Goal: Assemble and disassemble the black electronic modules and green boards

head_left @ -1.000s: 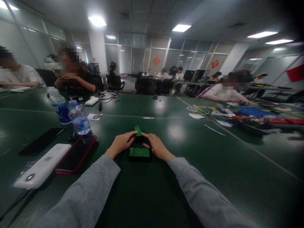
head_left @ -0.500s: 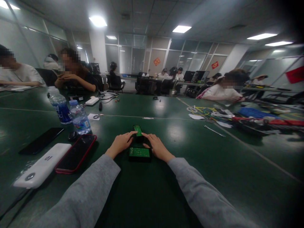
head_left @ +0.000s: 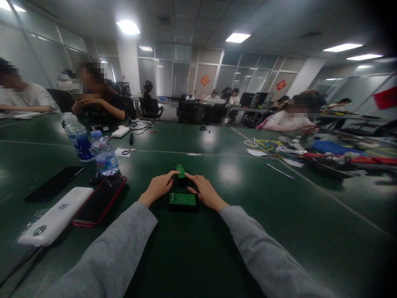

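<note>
left hand, right hand angled inward, index fingers extended; grey-sleeved forearms converge forward.

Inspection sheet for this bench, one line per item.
Surface: glossy dark green table.
Work pieces: far circuit board and near circuit board, each in a black case.
Clutter: bottles, dark phone, red-edged phone, white device at left; wrench-like tool at right.
Hands: left hand and right hand both have fingers at the far circuit board; grip unclear.
Cables: black cord at white device; yellow cables at right.
Surroundings: seated people; lit ceiling panels.
</note>
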The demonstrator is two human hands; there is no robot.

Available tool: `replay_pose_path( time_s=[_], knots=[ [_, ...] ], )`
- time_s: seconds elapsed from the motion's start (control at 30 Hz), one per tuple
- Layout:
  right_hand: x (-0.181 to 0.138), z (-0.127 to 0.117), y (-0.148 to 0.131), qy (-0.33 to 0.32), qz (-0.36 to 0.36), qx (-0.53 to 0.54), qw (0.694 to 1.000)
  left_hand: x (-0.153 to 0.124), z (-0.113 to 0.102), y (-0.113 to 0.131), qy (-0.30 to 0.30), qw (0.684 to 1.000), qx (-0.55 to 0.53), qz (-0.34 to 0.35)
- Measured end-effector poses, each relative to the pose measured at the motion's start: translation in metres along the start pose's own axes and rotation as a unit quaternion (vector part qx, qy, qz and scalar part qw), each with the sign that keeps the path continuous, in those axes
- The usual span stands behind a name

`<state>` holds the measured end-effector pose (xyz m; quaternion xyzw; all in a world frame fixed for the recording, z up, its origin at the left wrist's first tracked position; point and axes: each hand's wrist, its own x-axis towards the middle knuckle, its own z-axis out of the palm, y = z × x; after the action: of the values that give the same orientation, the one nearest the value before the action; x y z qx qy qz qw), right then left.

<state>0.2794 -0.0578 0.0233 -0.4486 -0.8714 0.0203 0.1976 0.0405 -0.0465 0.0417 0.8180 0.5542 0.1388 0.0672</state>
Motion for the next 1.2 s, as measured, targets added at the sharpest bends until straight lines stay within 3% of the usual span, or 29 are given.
replay_pose_path(
  time_s=[0.23,0.4,0.9,1.2],
  knots=[
    [0.001,0.0,0.002,0.0,-0.003,0.006,1.0,-0.001,0.001,-0.001,0.01,1.0,0.008,0.009],
    [0.0,-0.001,0.001,0.008,0.015,0.02,1.0,-0.002,0.0,0.001,0.027,0.999,0.005,-0.026],
    [0.002,0.004,0.006,0.002,-0.008,0.0,1.0,-0.003,0.003,-0.003,0.079,0.991,-0.102,-0.033],
    [0.001,0.001,0.003,0.001,-0.005,0.004,1.0,0.002,0.008,-0.011,0.079,0.983,-0.154,-0.058]
  ],
)
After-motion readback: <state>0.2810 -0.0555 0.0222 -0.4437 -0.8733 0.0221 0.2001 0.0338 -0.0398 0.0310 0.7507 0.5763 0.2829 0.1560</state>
